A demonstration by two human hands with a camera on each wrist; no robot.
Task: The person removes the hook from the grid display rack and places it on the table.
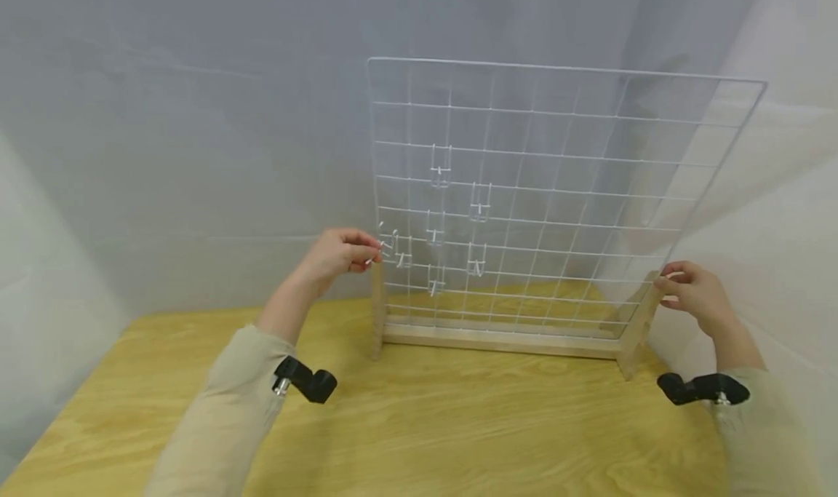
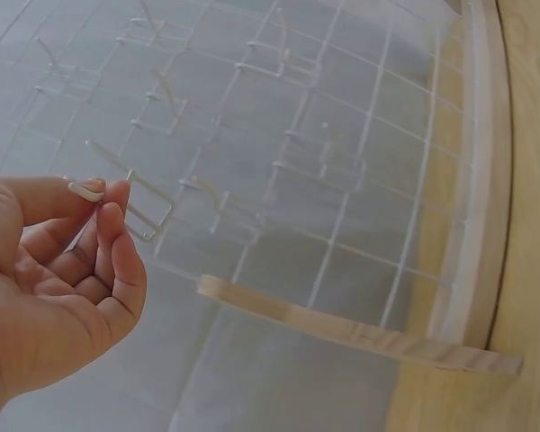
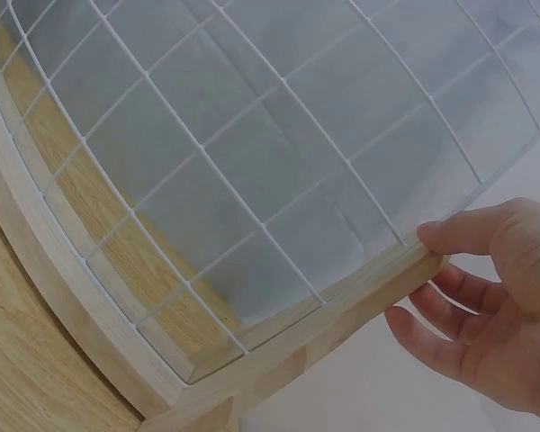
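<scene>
A white wire grid panel stands upright in a wooden stand. At the panel's left edge my left hand pinches a white wire hook between thumb and fingertips, its looped frame pointing toward the grid. Several similar hooks hang on the left half of the panel, one of them a white hook low down. On the other side, my right hand grips the right wooden upright near its top, thumb on the near face beside the grid's edge wire and the other fingers curled behind.
The stand rests on a wood-grain table. Behind it hangs a grey-white sheet. The left wooden upright rises just below my left hand. Black camera mounts sit on both sleeves.
</scene>
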